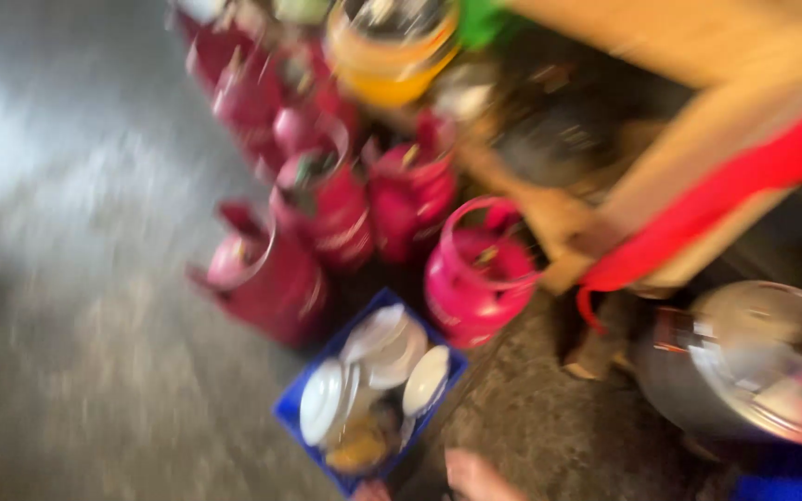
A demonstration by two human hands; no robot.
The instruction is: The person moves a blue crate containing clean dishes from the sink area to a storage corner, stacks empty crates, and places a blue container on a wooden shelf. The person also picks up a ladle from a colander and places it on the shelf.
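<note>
gas cylinders: pink-red, plain, clustered beyond the hand
crate: blue, just ahead of the hand
plates: white, inside the crate
bucket: yellow-orange, farthest off
pot: silver-grey metal, right of the hand
strap: red, over tan wood
hand: blurred at bottom edge

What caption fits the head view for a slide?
Blurred look down at pink gas cylinders beside a blue crate of white plates, metal pot at right.
</note>
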